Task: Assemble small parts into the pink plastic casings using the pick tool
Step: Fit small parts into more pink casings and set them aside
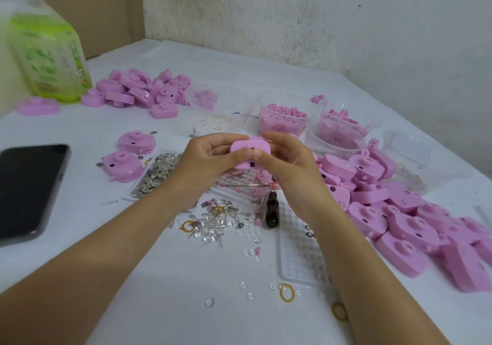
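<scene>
At frame centre, the left hand (210, 158) and the right hand (287, 168) both curl round one smooth, rounded pink casing (250, 148), with the thumbs pressed on its near face. The pick tool (271, 208), with a dark glossy handle, lies on the white table (165, 278) just below. The fingers hide the casing's ends. At upper left, the green bottle (48, 51) is blurred.

So the pink casing (250, 150) was held up, flat rounded side facing up; the dark-handled pick tool (271, 210) lay just below it.
</scene>
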